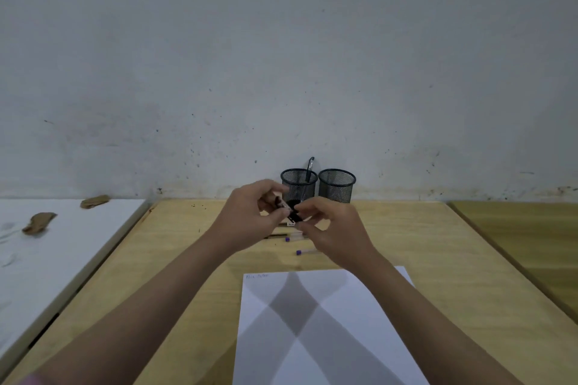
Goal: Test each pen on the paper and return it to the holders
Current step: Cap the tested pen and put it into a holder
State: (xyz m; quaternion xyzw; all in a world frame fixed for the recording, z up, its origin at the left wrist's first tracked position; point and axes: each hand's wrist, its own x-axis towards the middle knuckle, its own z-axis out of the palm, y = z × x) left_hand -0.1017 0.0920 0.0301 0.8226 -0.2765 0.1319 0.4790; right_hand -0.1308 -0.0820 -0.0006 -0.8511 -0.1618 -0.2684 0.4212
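Note:
Both hands meet above the wooden table (406, 244), in front of two black mesh holders. My left hand (250, 216) and my right hand (331, 228) together grip one dark pen (289, 211); the right fingers pinch its black end, which may be the cap. The left holder (298, 184) has one dark pen (309, 167) standing in it. The right holder (337, 185) looks empty. Several pens lie on the table under the hands, two with purple ends (299, 252). A white paper sheet (328, 337) lies near me, with faint writing at its top left corner.
A white surface (47, 259) with two brown lumps adjoins the table on the left. A second wooden tabletop (531, 228) adjoins on the right. A grey wall stands right behind the holders.

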